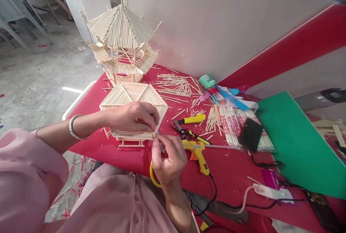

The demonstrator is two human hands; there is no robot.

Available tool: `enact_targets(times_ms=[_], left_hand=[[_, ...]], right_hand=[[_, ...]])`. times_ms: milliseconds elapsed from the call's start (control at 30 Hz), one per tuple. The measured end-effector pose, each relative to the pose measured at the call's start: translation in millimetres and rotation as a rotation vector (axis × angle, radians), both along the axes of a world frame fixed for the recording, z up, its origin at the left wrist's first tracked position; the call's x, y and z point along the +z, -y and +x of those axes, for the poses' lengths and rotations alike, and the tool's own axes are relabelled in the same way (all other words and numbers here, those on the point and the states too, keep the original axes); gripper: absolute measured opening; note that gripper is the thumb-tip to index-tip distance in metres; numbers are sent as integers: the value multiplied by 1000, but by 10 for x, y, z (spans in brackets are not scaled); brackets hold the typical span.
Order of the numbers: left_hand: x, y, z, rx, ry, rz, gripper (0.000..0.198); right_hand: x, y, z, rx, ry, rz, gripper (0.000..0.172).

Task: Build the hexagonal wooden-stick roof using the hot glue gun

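Two hands [142, 117] [170, 159] at one ribbed, hexagonal wooden platform [129, 94]

Left grip [142, 117] and right grip [169, 158] nearly meet at the stick platform [131, 97].

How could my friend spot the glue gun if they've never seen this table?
Find the red tabletop, then the person's right hand. Right of that hand in the picture lies the yellow glue gun. Unlike the yellow tool handles above it, it has an orange trigger and a black cord.
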State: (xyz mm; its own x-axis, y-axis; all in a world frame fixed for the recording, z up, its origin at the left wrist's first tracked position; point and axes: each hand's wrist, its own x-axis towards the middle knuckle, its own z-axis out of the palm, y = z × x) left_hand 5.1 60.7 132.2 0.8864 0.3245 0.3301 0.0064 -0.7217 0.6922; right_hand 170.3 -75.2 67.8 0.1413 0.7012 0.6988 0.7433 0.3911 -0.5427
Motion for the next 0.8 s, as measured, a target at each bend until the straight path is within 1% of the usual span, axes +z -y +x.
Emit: enact_targets(times_ms=[300, 567, 800], left_hand=[[-35, -6, -3, 9, -4, -16, 18], [-7, -5, 1, 1, -24, -18, 19], [-31, -10, -4, -7, -6, -3, 18]], right_hand=[[1, 6, 3, 2, 3, 8, 13], [-29, 1, 15, -14, 10, 10, 11], [-16, -11, 9, -6, 15, 36, 11]])
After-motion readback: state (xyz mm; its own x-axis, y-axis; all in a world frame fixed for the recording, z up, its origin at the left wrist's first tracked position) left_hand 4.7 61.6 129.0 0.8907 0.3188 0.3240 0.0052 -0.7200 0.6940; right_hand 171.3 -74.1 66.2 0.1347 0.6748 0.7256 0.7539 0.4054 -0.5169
